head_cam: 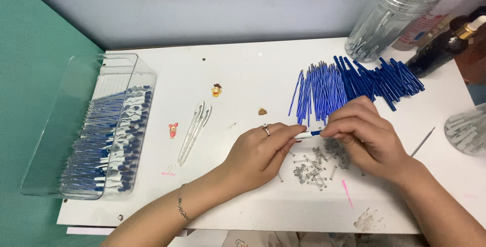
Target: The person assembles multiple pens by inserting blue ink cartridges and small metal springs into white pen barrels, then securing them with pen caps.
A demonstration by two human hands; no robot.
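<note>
Pen part [308,134], white with a blue tip, is pinched between the left hand [260,153] and right hand [365,136], each grip closed on it, above small springs [314,166] near the white counter's [243,74] front edge. Blue refills [319,91] are heaped toward the back right corner; a clear tray [109,125] overhangs the left edge. Bare surface is left between them.

white table [243,69] | pale grey wall [202,4] behind | green surface [30,74] left
</note>
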